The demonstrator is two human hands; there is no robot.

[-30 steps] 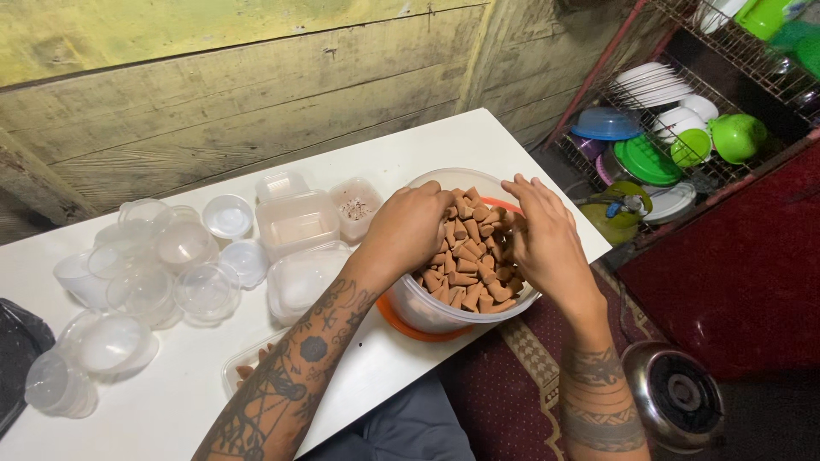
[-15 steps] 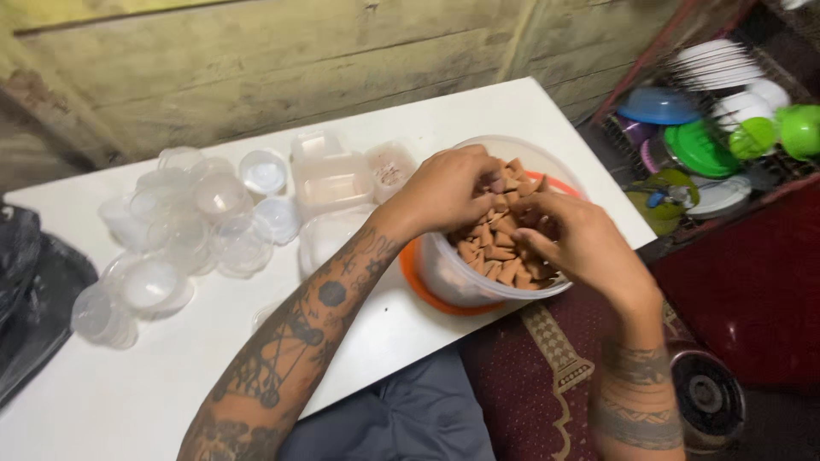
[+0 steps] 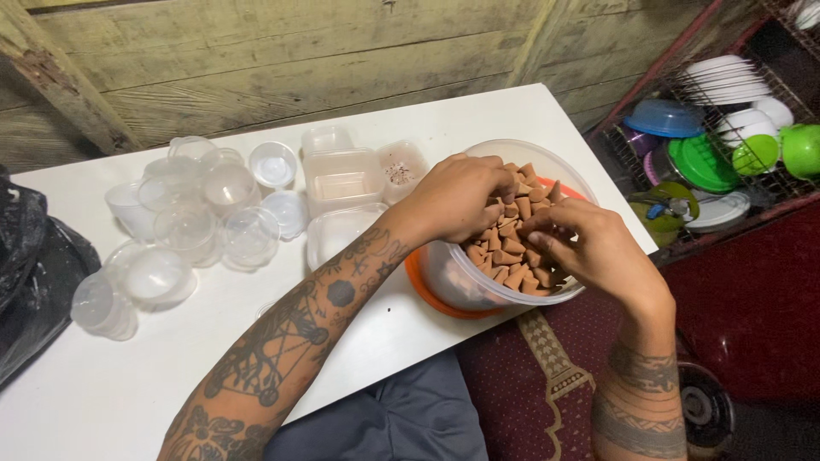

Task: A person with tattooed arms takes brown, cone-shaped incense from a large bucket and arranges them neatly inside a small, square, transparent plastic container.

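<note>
Left hand [image 3: 457, 201] curls over the heap of small brown cone-shaped pieces [image 3: 512, 248], fingers closed around a few. Right hand [image 3: 589, 248] pinches pieces between narrowed fingertips. Both sit inside the clear tub [image 3: 478, 290], which rests in an orange lid [image 3: 423, 290] at the near edge of the white table [image 3: 128, 393].

Risk: the tub overhangs near the edge; downward pressure could tip it and spill the cones onto the patterned rug [image 3: 547, 376].

Compared with a second ago, the hands sit closer together over the heap; the empty clear containers [image 3: 205, 213] are unmoved.
</note>
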